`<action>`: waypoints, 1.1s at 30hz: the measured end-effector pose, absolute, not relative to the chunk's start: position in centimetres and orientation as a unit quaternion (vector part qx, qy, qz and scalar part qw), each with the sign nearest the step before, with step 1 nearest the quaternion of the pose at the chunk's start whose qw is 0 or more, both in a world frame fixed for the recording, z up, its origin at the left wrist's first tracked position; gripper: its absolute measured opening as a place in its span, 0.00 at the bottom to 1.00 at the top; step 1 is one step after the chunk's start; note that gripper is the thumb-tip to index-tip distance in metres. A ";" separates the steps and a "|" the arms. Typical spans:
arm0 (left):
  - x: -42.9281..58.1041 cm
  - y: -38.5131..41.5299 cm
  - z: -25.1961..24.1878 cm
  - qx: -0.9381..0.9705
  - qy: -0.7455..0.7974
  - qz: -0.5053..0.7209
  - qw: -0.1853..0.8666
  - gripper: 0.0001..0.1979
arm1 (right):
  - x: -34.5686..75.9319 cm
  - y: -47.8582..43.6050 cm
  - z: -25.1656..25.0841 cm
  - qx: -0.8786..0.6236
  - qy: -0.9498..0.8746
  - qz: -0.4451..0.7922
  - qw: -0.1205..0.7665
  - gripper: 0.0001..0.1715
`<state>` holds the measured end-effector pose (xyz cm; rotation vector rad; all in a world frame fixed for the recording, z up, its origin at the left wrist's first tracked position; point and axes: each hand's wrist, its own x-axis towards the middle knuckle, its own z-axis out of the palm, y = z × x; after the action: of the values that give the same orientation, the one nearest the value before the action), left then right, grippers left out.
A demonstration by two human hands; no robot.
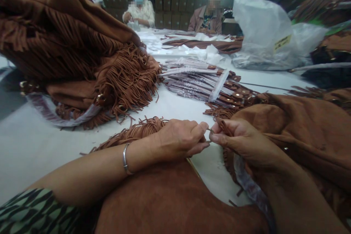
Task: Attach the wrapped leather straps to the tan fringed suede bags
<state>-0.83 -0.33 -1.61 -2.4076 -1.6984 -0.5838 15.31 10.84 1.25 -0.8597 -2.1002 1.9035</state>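
Observation:
My left hand (186, 137), with a silver bangle on its wrist, is closed in a pinch on a small metal ring (210, 130). Facing it, my right hand (236, 135) pinches a narrow brown leather strap (225, 127) close to the ring. The fingers hide how strap and ring meet. Below both hands lies a brown suede fringed bag (164, 197), its fringe spread out beyond my left forearm. A plastic-wrapped handle (251, 179) curves down beside my right wrist.
At left rises a pile of fringed brown bags (82, 44). Bundled wrapped straps (197, 80) lie ahead on the white table (55, 161). More brown bags (307, 124) are at right, behind them a clear plastic bag (260, 29). Several people are across the table.

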 end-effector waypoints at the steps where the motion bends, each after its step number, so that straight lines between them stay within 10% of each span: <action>1: -0.7 -0.3 -1.6 -0.795 -0.575 -0.182 0.072 0.16 | 15.3 10.9 1.2 -0.288 -0.704 0.644 0.085 0.17; 33: -2.5 0.4 -0.3 -0.827 -0.534 -0.149 -0.096 0.18 | 15.2 11.6 -0.9 -0.309 -0.614 0.724 0.060 0.22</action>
<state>-2.47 0.40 -0.34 -2.7696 -1.7891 -0.4985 15.23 11.58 -0.90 -0.9352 -1.8592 2.1899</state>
